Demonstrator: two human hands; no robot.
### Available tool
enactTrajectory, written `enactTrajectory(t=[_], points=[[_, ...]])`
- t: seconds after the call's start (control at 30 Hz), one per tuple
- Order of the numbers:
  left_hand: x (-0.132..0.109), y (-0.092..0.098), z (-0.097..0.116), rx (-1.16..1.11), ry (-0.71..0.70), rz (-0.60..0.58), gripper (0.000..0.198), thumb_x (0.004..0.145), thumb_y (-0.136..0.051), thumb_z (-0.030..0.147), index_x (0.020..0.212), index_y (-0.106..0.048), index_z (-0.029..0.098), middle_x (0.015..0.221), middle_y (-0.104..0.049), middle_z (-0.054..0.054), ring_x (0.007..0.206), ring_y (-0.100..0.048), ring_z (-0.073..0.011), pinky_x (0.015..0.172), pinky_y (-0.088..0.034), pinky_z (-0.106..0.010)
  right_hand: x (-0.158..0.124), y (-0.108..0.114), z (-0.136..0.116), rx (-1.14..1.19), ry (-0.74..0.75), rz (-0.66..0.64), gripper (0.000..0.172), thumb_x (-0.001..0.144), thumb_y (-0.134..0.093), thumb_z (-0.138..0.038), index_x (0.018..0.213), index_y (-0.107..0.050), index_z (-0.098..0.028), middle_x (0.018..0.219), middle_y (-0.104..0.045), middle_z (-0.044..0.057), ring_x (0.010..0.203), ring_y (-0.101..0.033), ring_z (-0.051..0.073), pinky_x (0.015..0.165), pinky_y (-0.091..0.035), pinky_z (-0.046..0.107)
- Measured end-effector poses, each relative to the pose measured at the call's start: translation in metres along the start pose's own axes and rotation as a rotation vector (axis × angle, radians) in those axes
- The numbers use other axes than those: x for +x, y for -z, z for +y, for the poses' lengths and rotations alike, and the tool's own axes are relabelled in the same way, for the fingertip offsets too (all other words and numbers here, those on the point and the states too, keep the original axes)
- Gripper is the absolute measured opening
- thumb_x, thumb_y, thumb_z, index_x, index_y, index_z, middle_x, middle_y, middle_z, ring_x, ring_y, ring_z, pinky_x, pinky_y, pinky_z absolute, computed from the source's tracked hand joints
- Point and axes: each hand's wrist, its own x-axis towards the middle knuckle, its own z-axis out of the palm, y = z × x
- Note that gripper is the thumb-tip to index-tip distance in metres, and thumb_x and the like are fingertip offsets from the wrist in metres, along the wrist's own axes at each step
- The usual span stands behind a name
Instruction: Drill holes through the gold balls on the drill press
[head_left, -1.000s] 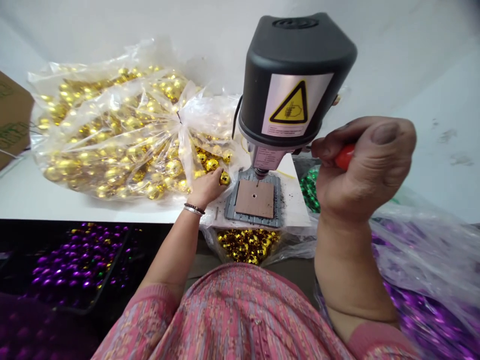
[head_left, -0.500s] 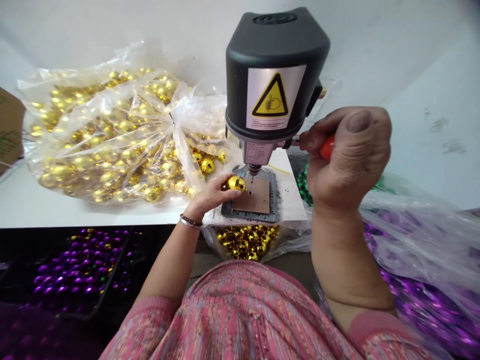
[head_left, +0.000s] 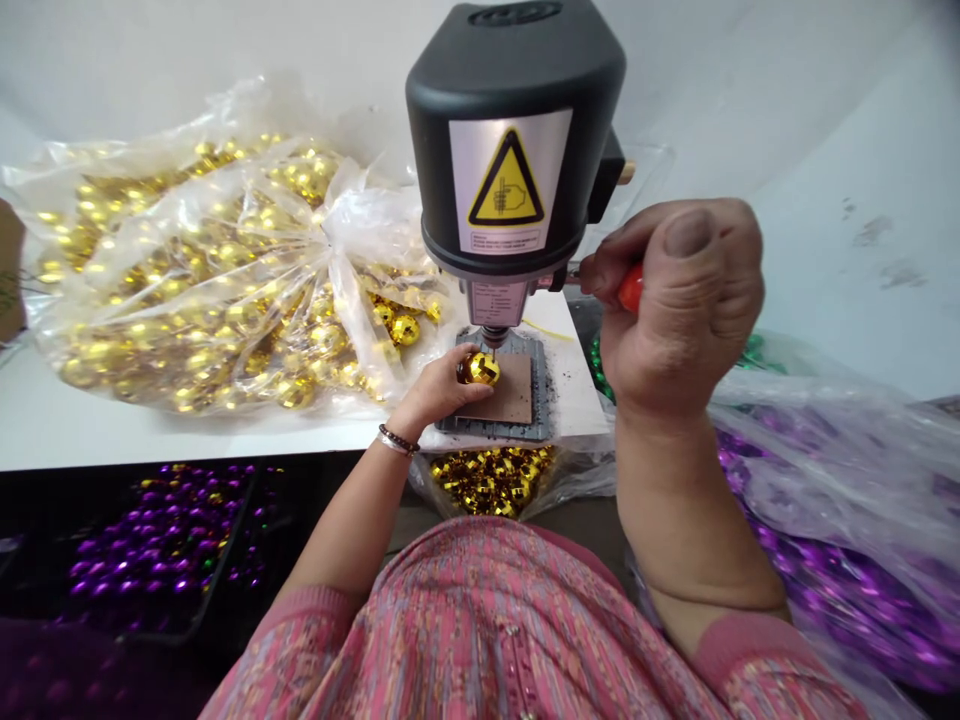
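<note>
A small bench drill press (head_left: pixel 516 140) with a black head and a yellow warning label stands on the white table. My left hand (head_left: pixel 439 392) pinches a faceted gold ball (head_left: pixel 480 368) and holds it on the brown pad (head_left: pixel 514 400) of the drill's base, right under the drill bit. My right hand (head_left: pixel 679 305) is closed around the drill's red-knobbed lever (head_left: pixel 630 288) at the machine's right side.
A big clear bag of gold balls (head_left: pixel 202 280) lies on the white table (head_left: pixel 112 435) to the left. Below the table edge hangs a bag of gold balls (head_left: pixel 491 480). A dark tray of purple balls (head_left: pixel 150 540) sits lower left. Plastic bags with purple balls (head_left: pixel 840 500) and green balls (head_left: pixel 600 365) lie right.
My left hand took a gold ball from the open bag and carried it right, onto the pad under the drill bit. My right hand has stayed on the lever.
</note>
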Motion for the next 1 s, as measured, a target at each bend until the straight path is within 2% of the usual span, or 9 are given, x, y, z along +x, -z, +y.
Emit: enactTrajectory(t=[0.17,0.3,0.4,0.63,0.83,1.0], points=[[0.003,0.0,0.013,0.095,-0.031,-0.021,0.057,0.073,-0.079,0.025,0.128,-0.066,0.018,0.101,-0.074,-0.004,0.087,-0.066,-0.0188,0.081,-0.052,-0.028,0.005,-0.003,0.001,0.063,0.018,0.037,0.034,0.094,-0.051,-0.05,0.08,-0.06,-0.021,0.065,-0.051,-0.005,0.06,-0.056,0.002,0.058,-0.05,0.018],[0.008,-0.001,0.019,0.193,-0.117,-0.048,0.054,0.071,-0.077,0.02,0.124,-0.069,0.017,0.108,-0.074,-0.006,0.096,-0.067,-0.022,0.086,-0.052,-0.03,0.009,-0.005,-0.001,0.079,0.033,0.032,0.033,0.094,-0.049,-0.046,0.079,-0.06,-0.019,0.063,-0.05,-0.007,0.057,-0.053,-0.001,0.057,-0.048,0.015],[0.011,-0.003,0.02,0.223,-0.117,-0.063,0.058,0.069,-0.08,0.021,0.126,-0.068,0.017,0.115,-0.073,-0.009,0.102,-0.067,-0.0237,0.092,-0.052,-0.032,0.01,-0.005,-0.002,0.035,0.032,0.022,0.035,0.096,-0.046,-0.045,0.079,-0.059,-0.019,0.064,-0.05,-0.007,0.058,-0.052,-0.002,0.059,-0.048,0.013],[0.01,-0.007,0.011,0.098,-0.044,-0.09,0.053,0.071,-0.079,0.027,0.122,-0.07,0.017,0.103,-0.076,-0.003,0.094,-0.069,-0.0213,0.085,-0.053,-0.029,0.005,-0.005,-0.005,0.088,0.029,0.043,0.03,0.094,-0.052,-0.043,0.078,-0.061,-0.019,0.066,-0.053,-0.004,0.06,-0.054,0.003,0.059,-0.044,0.02],[0.009,-0.008,0.009,0.061,-0.044,-0.079,0.066,0.07,-0.08,0.026,0.134,-0.065,0.019,0.103,-0.078,-0.002,0.095,-0.071,-0.0221,0.083,-0.053,-0.027,-0.007,0.004,0.003,0.044,0.043,-0.007,0.028,0.094,-0.053,-0.045,0.079,-0.064,-0.024,0.067,-0.057,-0.003,0.06,-0.055,0.006,0.062,-0.049,0.026],[0.008,-0.006,0.012,0.067,-0.037,-0.089,0.063,0.072,-0.079,0.028,0.133,-0.066,0.02,0.103,-0.079,-0.002,0.093,-0.071,-0.0211,0.082,-0.053,-0.026,-0.02,0.009,0.018,0.094,0.158,-0.044,0.018,0.094,-0.054,-0.036,0.086,-0.067,-0.026,0.068,-0.06,-0.005,0.064,-0.06,0.006,0.067,-0.052,0.025]])
